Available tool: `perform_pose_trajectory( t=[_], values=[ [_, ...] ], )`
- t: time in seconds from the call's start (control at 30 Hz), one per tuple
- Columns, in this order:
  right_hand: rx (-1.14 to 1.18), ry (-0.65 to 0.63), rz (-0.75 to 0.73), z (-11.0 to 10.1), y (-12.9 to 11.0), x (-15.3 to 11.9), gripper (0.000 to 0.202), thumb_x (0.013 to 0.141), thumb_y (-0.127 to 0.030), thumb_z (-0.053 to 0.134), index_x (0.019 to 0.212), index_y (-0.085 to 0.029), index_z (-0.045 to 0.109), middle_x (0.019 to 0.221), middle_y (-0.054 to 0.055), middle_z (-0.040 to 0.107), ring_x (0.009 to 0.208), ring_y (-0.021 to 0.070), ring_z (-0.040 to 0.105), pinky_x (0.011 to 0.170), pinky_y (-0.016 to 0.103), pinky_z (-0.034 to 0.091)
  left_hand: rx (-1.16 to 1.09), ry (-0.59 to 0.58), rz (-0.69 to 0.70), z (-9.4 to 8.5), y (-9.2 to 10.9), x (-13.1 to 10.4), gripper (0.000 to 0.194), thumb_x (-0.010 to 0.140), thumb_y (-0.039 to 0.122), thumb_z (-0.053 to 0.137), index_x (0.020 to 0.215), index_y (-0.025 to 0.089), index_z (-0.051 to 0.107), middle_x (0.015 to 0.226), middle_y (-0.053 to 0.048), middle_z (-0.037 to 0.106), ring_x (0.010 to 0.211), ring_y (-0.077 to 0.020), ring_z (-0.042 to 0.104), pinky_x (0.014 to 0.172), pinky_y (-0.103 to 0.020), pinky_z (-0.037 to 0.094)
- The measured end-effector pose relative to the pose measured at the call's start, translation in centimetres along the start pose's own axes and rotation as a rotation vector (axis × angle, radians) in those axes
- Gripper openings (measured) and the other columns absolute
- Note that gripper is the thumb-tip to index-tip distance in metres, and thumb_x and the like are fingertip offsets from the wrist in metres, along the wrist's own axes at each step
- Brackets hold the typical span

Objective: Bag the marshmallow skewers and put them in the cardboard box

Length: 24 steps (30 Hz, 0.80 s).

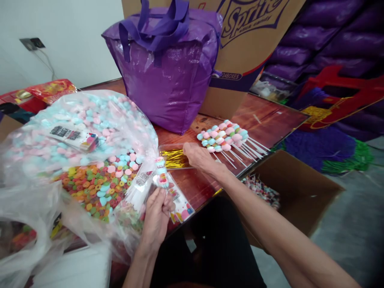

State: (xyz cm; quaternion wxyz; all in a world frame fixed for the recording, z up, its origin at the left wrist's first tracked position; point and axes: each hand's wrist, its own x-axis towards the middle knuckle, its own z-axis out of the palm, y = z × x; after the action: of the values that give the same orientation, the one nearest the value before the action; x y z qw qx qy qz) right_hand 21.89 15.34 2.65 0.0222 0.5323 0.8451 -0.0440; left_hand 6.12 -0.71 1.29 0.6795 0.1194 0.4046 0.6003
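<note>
My left hand (155,214) is closed around the lower part of a wrapped candy stick (161,173), held upright with pink, white and blue pieces showing through clear film. My right hand (199,158) reaches to the right end of a clear tray of gold twist ties (173,159). Its fingers are curled together at the ties; whether one is pinched there is hidden. Beside the left hand lie printed clear wrappers (181,202) and a bundle of white sticks (138,196). To the right of the right hand rests a pile of candy sticks (222,136), their white ends pointing right.
A large plastic bag of pastel candies (90,116) and loose ring candies (90,184) cover the left side. A purple bag (168,76) stands behind, before a printed carton (249,48). An open cardboard box (303,192) with wrapped pieces sits below the table's right edge.
</note>
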Motion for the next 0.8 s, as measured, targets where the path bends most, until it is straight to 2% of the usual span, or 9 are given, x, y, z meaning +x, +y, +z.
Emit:
perform_pose_trajectory(
  t=[0.2, 0.33, 0.47, 0.6, 0.73, 0.8],
  values=[
    [-0.006, -0.035, -0.009, 0.4, 0.3, 0.3, 0.027, 0.098, -0.015, 0.040, 0.112, -0.017, 0.063, 0.113, 0.015, 0.066, 0.105, 0.0268, 0.060, 0.074, 0.029, 0.043, 0.003, 0.037, 0.049, 0.0, -0.2, 0.0, 0.043, 0.067, 0.034, 0.087, 0.070, 0.016, 0.048, 0.058, 0.007, 0.040, 0.053, -0.0047, 0.031, 0.050, -0.017, 0.028],
    [0.008, -0.045, 0.007, 0.7, 0.0, 0.4, 0.031, 0.095, -0.008, 0.039, 0.114, -0.013, 0.062, 0.115, 0.018, 0.066, 0.104, 0.0268, 0.062, 0.075, 0.030, 0.045, 0.026, 0.026, 0.057, -0.1, -0.4, 0.0, 0.039, 0.068, 0.034, 0.087, 0.070, 0.015, 0.052, 0.060, 0.006, 0.046, 0.053, -0.0033, 0.032, 0.050, -0.015, 0.028],
    [0.058, -0.025, 0.037, 0.5, -0.3, -0.1, 0.030, 0.097, -0.011, 0.038, 0.119, -0.012, 0.058, 0.108, 0.019, 0.070, 0.096, 0.0265, 0.065, 0.074, 0.030, 0.044, 0.050, 0.005, 0.062, -0.2, -0.6, 0.0, 0.037, 0.069, 0.036, 0.086, 0.073, 0.014, 0.057, 0.068, 0.003, 0.055, 0.052, -0.0015, 0.034, 0.052, -0.015, 0.029],
    [0.146, 0.043, 0.088, 0.0, 0.0, -0.8, 0.027, 0.100, -0.017, 0.038, 0.117, -0.015, 0.059, 0.099, 0.016, 0.072, 0.086, 0.0251, 0.066, 0.069, 0.029, 0.042, 0.065, 0.019, 0.066, -0.2, -0.7, 0.2, 0.038, 0.066, 0.037, 0.087, 0.075, 0.013, 0.059, 0.072, 0.001, 0.059, 0.051, -0.0007, 0.035, 0.051, -0.015, 0.030],
    [0.266, 0.155, 0.111, -1.0, -0.1, -2.6, 0.025, 0.097, -0.012, 0.037, 0.103, -0.015, 0.061, 0.096, 0.012, 0.071, 0.082, 0.0202, 0.064, 0.068, 0.027, 0.042, 0.072, 0.032, 0.103, 0.2, -0.8, 0.4, 0.038, 0.068, 0.037, 0.086, 0.078, 0.014, 0.058, 0.069, 0.003, 0.057, 0.050, -0.0005, 0.033, 0.049, -0.015, 0.027],
    [0.502, 0.228, 0.110, -1.2, -0.9, -4.6, 0.022, 0.096, -0.015, 0.038, 0.094, -0.016, 0.060, 0.086, 0.007, 0.069, 0.072, 0.0160, 0.061, 0.064, 0.025, 0.042, 0.072, 0.042, 0.128, 0.5, -0.9, 0.4, 0.040, 0.067, 0.036, 0.086, 0.089, 0.016, 0.058, 0.067, 0.004, 0.056, 0.049, -0.0013, 0.034, 0.048, -0.015, 0.026]
  ],
)
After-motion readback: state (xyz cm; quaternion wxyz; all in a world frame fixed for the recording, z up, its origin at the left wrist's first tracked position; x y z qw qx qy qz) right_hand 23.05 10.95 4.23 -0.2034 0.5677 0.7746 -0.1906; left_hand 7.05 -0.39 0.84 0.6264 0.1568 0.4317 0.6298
